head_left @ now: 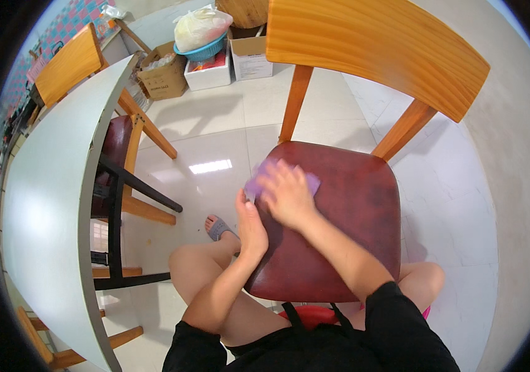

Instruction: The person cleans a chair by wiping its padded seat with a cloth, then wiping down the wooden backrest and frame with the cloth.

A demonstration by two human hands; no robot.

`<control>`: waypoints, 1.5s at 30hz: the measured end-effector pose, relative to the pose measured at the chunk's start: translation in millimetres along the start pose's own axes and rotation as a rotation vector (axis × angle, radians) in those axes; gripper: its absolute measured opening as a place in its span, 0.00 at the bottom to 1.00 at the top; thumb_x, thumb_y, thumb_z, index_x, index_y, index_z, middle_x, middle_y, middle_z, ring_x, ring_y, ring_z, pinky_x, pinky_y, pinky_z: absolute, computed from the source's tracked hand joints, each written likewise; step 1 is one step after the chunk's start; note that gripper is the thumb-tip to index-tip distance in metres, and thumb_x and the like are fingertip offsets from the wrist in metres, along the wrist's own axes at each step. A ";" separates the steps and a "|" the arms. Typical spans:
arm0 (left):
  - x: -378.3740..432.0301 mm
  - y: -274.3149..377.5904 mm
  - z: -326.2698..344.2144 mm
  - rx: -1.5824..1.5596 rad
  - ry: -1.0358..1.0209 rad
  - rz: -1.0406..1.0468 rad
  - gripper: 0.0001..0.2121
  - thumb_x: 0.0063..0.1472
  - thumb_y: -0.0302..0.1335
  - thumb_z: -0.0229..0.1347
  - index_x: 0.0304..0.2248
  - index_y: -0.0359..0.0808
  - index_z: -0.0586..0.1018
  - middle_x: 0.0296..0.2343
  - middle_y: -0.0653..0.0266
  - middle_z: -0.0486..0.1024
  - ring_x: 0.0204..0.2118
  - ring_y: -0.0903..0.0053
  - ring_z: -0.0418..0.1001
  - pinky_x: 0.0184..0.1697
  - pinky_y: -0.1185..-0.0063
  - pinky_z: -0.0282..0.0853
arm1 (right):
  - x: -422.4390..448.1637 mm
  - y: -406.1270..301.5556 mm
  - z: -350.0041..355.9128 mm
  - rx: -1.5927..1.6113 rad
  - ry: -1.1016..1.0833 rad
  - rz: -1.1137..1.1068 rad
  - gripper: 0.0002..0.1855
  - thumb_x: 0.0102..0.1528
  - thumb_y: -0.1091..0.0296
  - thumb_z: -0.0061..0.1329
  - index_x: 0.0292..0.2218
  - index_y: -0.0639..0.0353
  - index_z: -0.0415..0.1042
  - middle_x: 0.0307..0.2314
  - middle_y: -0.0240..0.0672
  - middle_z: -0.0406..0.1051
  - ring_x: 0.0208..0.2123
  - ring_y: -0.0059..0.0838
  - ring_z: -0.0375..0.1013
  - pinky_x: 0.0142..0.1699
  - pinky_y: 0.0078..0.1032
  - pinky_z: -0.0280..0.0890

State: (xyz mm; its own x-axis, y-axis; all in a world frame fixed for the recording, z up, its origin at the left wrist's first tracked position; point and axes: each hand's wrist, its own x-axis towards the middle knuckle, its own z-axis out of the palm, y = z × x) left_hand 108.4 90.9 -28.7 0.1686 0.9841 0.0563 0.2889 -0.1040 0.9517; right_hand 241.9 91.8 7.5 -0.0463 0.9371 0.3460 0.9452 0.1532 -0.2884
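My right hand [289, 197] lies over a purple cloth [312, 182], pressed flat on the left far part of a chair's dark red padded seat [339, 223]. Both the hand and the cloth are blurred. At the seat's left edge is my left hand [252, 230], its thumb up and its fingertips close to the cloth's near corner. Whether those fingertips touch the cloth or the seat's side cannot be made out. The chair's curved wooden backrest [376, 46] rises beyond the seat, on two slanted wooden posts.
A white-topped table [55, 195] with a chipped edge stands on my left, a second wooden chair [72, 65] beside it. Against the far wall are a cardboard box [162, 79], a white foam box [209, 78] and a blue basket [204, 50] holding a bag. A red stool [309, 315] shows beneath me.
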 end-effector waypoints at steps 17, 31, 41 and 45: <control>47.0 23.6 -16.6 -0.122 0.078 0.055 0.30 0.68 0.47 0.27 0.54 0.26 0.60 0.53 0.45 0.59 0.58 0.60 0.55 0.60 0.70 0.48 | 57.2 32.2 13.1 -0.080 0.019 0.118 0.18 0.51 0.59 0.47 0.43 0.53 0.71 0.49 0.42 0.65 0.55 0.43 0.59 0.58 0.47 0.51; 52.4 8.4 -20.4 -0.019 -0.263 -0.234 0.26 0.66 0.44 0.38 0.52 0.28 0.63 0.46 0.48 0.68 0.50 0.64 0.66 0.54 0.73 0.59 | -141.6 48.5 -88.6 -0.049 -0.101 0.228 0.24 0.52 0.59 0.48 0.51 0.50 0.66 0.55 0.46 0.57 0.58 0.46 0.55 0.60 0.51 0.47; 55.2 -7.9 -20.1 0.094 -0.313 -0.317 0.25 0.58 0.45 0.52 0.38 0.25 0.74 0.31 0.55 0.75 0.33 0.73 0.72 0.37 0.77 0.67 | -229.5 -63.8 -87.3 0.037 -0.129 0.223 0.31 0.46 0.54 0.55 0.51 0.46 0.67 0.53 0.44 0.60 0.57 0.45 0.56 0.58 0.52 0.48; 57.7 -15.9 -14.1 0.062 -0.281 -0.317 0.25 0.58 0.45 0.52 0.36 0.25 0.74 0.29 0.56 0.75 0.30 0.73 0.72 0.34 0.77 0.67 | -247.0 -39.0 -71.6 -0.234 -0.050 0.079 0.28 0.46 0.64 0.53 0.51 0.43 0.67 0.53 0.40 0.61 0.56 0.42 0.58 0.58 0.51 0.50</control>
State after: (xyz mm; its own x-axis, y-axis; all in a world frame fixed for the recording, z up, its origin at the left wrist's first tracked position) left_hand 100.2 151.4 -36.3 0.3099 0.8922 -0.3284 0.4227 0.1801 0.8882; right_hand 239.6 -168.1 -2.8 0.0205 0.9586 0.2840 0.9953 0.0072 -0.0965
